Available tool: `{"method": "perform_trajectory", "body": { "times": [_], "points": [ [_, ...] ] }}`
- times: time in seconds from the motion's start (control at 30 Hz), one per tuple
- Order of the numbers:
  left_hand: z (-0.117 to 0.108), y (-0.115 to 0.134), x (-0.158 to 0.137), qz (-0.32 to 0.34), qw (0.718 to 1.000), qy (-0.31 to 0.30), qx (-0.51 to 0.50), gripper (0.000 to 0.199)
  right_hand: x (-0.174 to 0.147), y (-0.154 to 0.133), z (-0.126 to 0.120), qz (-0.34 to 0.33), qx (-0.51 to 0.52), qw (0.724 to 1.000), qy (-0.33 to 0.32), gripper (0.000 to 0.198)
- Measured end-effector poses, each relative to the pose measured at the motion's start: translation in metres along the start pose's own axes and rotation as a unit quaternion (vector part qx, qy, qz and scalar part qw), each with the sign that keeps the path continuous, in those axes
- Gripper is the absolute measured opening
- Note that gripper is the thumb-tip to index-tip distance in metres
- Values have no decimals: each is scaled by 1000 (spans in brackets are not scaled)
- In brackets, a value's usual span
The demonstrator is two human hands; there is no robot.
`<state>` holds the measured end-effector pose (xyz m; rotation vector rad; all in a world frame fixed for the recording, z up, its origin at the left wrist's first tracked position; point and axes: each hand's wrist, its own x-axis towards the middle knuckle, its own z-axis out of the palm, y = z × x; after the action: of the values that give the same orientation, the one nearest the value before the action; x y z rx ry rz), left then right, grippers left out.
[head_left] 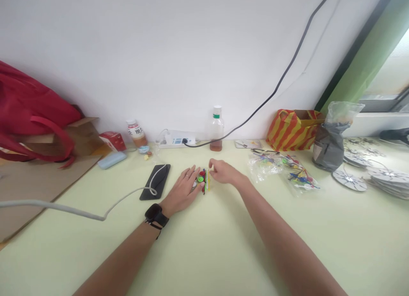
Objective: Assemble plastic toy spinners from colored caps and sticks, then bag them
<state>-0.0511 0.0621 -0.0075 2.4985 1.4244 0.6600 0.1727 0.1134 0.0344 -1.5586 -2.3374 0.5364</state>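
Slightly left of centre, my left hand lies flat on the table, palm down, fingers stretched out. Partly under its fingertips is a small bundle of coloured plastic pieces, with round green and red parts and thin yellow, green and dark strips along its right edge. My right hand is just to the right of the bundle, its fingers curled in and the index finger bent toward the thumb. Whatever may be between those fingers is too small to make out.
Left stand a black phone with a white cable, a light-blue case and a red bag. A bottle and power strip line the wall. Right are plastic packets, a striped bag and stacked discs.
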Motion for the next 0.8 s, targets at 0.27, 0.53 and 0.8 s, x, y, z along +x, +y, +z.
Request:
{"method": "perform_trajectory", "body": {
  "times": [0.27,0.53,0.8],
  "points": [
    [-9,21,4,29,997,70,-17,51,-25,111,-79,301,-101,921,226,39],
    [-2,88,-3,144,987,11,-67,26,-50,174,-86,354,-51,916,184,45],
    [37,133,8,162,978,-122,-51,17,-50,164,-93,312,38,933,174,43]
  ]
}}
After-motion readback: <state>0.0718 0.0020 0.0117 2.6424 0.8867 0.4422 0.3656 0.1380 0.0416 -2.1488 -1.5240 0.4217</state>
